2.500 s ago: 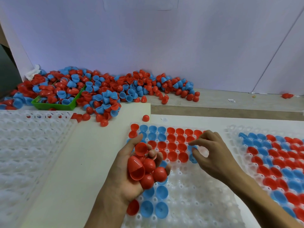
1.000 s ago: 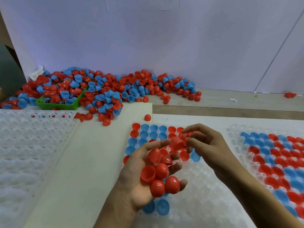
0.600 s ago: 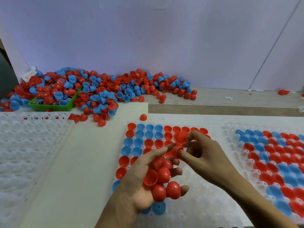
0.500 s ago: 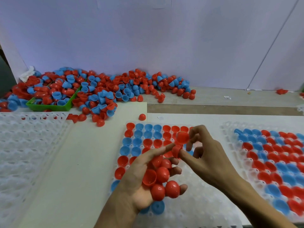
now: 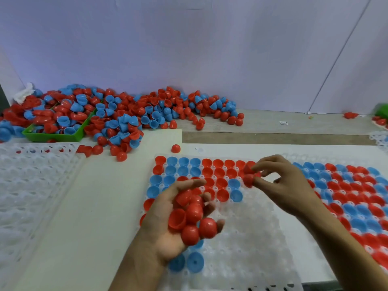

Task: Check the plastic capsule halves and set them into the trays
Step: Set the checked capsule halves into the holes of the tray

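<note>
Capsule halves, red ones (image 5: 192,219), sit bunched in my left hand (image 5: 168,225), which cups them palm up over the middle tray (image 5: 252,238). My right hand (image 5: 283,185) has moved away to the right since a moment ago, when it was touching the left fingers. It now pinches two red halves (image 5: 248,175) between thumb and fingers, above the tray's right edge. The tray's top rows are filled with red and blue halves; lower rows are mostly bare. A big pile of halves (image 5: 126,114) lies by the wall, around a green bin (image 5: 52,136).
</note>
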